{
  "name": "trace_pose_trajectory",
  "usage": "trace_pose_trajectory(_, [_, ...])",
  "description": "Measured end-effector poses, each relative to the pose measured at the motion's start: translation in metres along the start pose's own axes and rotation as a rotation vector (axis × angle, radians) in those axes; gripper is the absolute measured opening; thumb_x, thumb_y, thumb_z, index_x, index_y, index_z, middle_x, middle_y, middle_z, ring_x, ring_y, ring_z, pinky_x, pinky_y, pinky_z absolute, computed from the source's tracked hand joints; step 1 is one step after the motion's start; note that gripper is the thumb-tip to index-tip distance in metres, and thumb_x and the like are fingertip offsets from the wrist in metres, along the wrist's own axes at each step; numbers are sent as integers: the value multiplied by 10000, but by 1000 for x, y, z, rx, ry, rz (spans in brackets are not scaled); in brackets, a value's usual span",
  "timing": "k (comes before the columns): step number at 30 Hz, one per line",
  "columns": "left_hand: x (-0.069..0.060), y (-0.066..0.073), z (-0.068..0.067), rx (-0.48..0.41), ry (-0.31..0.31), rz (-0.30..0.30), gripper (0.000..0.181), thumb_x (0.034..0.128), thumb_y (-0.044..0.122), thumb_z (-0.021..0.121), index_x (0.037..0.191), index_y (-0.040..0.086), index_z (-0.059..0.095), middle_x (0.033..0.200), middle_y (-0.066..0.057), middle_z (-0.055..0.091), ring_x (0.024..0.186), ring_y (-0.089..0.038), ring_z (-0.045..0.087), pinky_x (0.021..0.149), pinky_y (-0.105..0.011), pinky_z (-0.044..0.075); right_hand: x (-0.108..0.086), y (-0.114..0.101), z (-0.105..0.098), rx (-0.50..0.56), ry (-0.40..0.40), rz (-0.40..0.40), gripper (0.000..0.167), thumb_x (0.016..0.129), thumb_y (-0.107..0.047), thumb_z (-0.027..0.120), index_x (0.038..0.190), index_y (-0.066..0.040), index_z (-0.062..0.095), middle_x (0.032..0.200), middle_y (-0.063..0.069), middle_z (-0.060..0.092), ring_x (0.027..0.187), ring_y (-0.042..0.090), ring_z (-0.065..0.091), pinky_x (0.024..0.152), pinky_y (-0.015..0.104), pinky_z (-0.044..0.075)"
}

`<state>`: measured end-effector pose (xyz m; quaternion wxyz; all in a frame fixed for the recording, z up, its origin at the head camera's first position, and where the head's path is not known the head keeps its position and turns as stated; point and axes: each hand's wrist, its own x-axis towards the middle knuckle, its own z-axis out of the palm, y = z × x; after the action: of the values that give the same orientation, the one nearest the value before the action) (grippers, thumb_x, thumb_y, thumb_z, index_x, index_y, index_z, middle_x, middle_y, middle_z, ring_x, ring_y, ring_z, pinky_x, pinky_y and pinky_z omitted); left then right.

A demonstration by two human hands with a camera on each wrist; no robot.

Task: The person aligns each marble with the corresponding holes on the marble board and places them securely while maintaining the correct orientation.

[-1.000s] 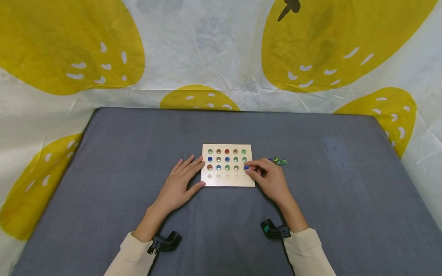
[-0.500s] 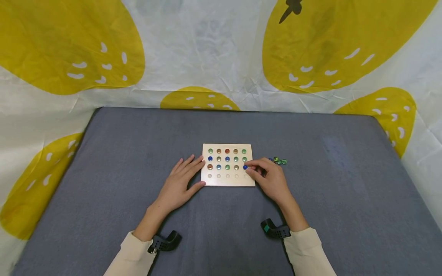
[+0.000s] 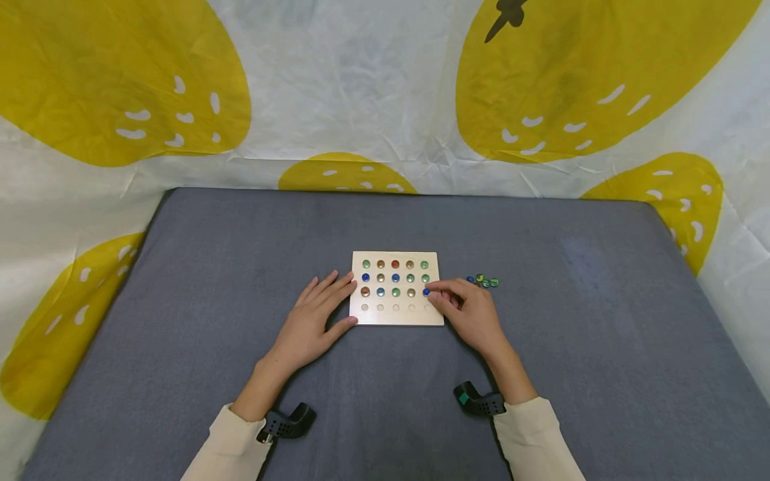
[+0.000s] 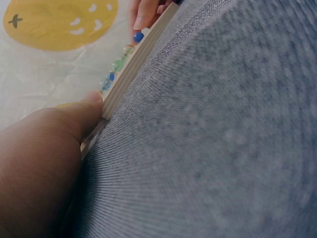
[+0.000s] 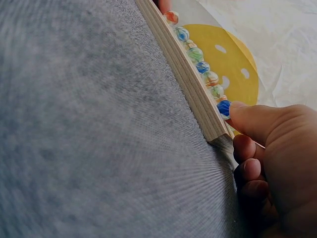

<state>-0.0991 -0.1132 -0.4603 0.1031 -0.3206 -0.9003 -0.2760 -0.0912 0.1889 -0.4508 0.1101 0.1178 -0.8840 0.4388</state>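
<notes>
A light wooden board [image 3: 397,317] lies on the cloth, its three far rows holding coloured marbles and its nearest row showing bare hollows. My left hand [image 3: 309,327] touches the board's left edge with fingers spread and straight; its thumb [image 4: 91,106] rests against the edge. At the right end of the third row, my right hand [image 3: 472,314] pinches a blue marble [image 3: 426,292] between thumb and forefinger. In the right wrist view that blue marble [image 5: 224,107] is at the thumb tip, beside other marbles, and the remaining fingers are curled.
A small group of green and blue marbles [image 3: 494,282] lies on the grey cloth [image 3: 571,334] just beyond my right hand. Behind the table hangs a white curtain [image 3: 361,80] with yellow shapes. Each wrist wears a black device.
Both hands keep nearly the same places. The blue marble has shifted very slightly left at my right fingertips, and a bit more of the loose marbles shows past that hand.
</notes>
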Motion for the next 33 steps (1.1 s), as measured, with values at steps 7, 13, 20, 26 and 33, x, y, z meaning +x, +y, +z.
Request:
trace_pose_trajectory(7, [-3, 2, 2, 1, 4, -2, 601, 904, 336, 663, 1419, 85, 480, 1482, -63, 407, 1389, -300, 295, 1147, -490, 153, -2, 0, 0, 11, 2, 8, 141, 903, -189, 692, 1021, -139, 752, 719, -44, 548, 591, 127, 455, 512, 233, 363])
trace_pose_trajectory(13, [-7, 3, 5, 1, 4, -10, 604, 906, 344, 661, 1425, 97, 474, 1489, -48, 398, 1395, -288, 284, 1149, -489, 147, -5, -2, -4, 98, 38, 74, 206, 912, -182, 681, 1102, -114, 723, 793, -1, 611, 640, 146, 515, 536, 226, 409])
trace_pose_trajectory(20, [-7, 6, 6, 5, 13, -4, 612, 908, 361, 654, 1429, 100, 468, 1493, -48, 392, 1398, -286, 280, 1147, -493, 151, -7, -4, -28, 41, 133, 53, 202, 916, -192, 676, 1102, -128, 722, 835, -8, 642, 676, 156, 540, 556, 230, 417])
trace_pose_trajectory(26, [-7, 7, 7, 16, 15, -3, 616, 908, 371, 650, 1428, 95, 467, 1494, -52, 390, 1400, -286, 274, 1149, -490, 147, -8, 4, -48, -27, 207, 37, 171, 907, -172, 687, 1063, -127, 739, 838, -12, 667, 720, 117, 578, 570, 187, 442])
trace_pose_trajectory(33, [-9, 9, 9, 19, 17, -6, 605, 907, 347, 659, 1425, 97, 472, 1489, -47, 398, 1399, -278, 278, 1149, -488, 146, -13, 16, -65, -15, 256, 77, 165, 911, -153, 678, 1049, -82, 735, 835, 33, 667, 711, 97, 570, 547, 167, 432])
